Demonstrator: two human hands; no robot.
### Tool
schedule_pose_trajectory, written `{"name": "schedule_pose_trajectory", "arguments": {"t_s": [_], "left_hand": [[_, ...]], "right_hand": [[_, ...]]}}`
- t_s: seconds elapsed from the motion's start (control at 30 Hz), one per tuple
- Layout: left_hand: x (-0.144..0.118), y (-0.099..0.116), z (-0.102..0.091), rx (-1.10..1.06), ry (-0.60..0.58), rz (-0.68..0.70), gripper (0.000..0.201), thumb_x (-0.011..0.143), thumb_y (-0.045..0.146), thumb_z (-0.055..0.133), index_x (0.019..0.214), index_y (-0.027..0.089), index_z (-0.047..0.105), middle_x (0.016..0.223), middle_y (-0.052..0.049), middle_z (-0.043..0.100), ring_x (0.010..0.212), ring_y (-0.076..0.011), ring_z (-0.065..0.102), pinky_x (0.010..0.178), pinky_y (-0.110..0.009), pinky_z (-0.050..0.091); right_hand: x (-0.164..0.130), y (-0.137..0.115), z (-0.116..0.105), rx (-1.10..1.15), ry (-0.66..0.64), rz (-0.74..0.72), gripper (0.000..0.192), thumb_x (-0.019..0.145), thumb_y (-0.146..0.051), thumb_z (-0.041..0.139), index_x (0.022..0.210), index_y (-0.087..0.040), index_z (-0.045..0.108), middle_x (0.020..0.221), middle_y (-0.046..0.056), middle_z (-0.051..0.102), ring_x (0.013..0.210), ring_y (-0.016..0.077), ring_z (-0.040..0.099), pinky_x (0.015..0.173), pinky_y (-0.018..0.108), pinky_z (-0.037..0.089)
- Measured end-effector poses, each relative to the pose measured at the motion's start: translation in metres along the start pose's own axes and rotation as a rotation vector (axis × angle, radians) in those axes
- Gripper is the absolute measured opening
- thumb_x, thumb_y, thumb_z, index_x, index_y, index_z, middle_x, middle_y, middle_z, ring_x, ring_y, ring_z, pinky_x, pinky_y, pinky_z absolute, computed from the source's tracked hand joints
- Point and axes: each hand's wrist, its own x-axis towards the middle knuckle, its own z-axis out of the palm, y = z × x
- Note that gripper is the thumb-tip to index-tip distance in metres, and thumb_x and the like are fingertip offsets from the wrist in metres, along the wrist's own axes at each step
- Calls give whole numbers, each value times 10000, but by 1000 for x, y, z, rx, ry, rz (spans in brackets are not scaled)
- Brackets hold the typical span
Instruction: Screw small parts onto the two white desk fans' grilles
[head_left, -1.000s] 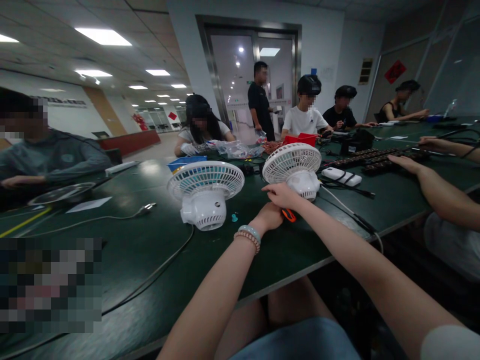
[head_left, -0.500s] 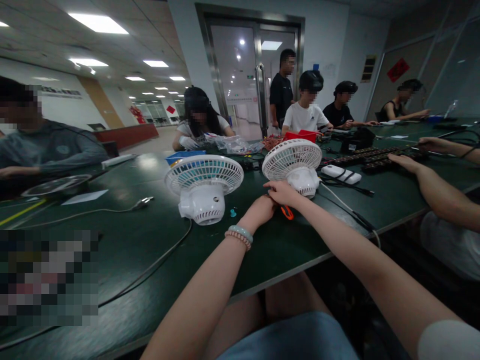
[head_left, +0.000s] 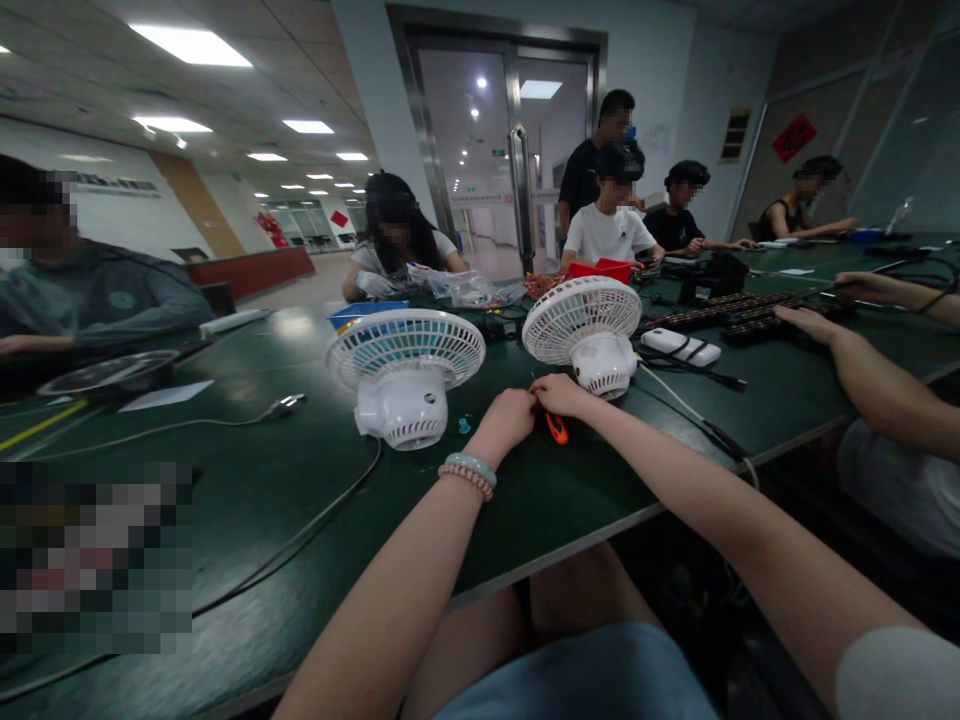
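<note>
My left hand, with bracelets at its wrist, is closed, its fingertips pinched against those of my right hand. What the left fingers grip is too small to make out. My right hand is closed around the upper part of an orange-handled tool, whose handle sticks out below the fingers. Just behind my right hand a white fan head rests with its grille tilted up and away. Left of my hands sits a second white fan head. A small blue-green plastic piece lies between that fan and my left hand.
A white power strip and a cable lie right of the fans. Behind them are a blue tray, plastic bags and a red bin. A plug lies left. Co-workers sit around the green table; another person stands behind.
My hands have shifted slightly left, and my right index finger has drawn in. The orange handle has swung left and shows more fully. The standing person has moved right.
</note>
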Motion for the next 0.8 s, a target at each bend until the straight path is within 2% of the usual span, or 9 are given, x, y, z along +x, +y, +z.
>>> {"name": "schedule_pose_trajectory", "arguments": {"t_s": [0.33, 0.57, 0.8], "left_hand": [[-1, -1, 2, -64, 45, -27, 238, 767, 145, 473, 914, 160, 659, 899, -86, 667, 842, -181, 624, 795, -275, 472], [0, -2, 4, -73, 31, 7, 234, 763, 148, 469, 904, 155, 656, 890, -85, 670, 831, -183, 622, 789, -275, 469], [-2, -1, 2, -95, 58, -19, 240, 768, 153, 470, 941, 141, 635, 932, -102, 635, 846, -181, 609, 775, -263, 470]], "right_hand": [[-5, -1, -3, -140, -49, -77, 288, 798, -163, 416, 902, -181, 684, 957, 66, 679, 891, 178, 604, 730, 224, 418], [-8, -1, -5, -183, -12, -108, 274, 793, -163, 433, 871, -170, 695, 915, 82, 678, 856, 182, 597, 729, 232, 408], [-13, 0, -12, -199, 48, -120, 286, 797, -184, 439, 951, -162, 679, 958, 111, 647, 899, 192, 580, 767, 246, 408]]}}
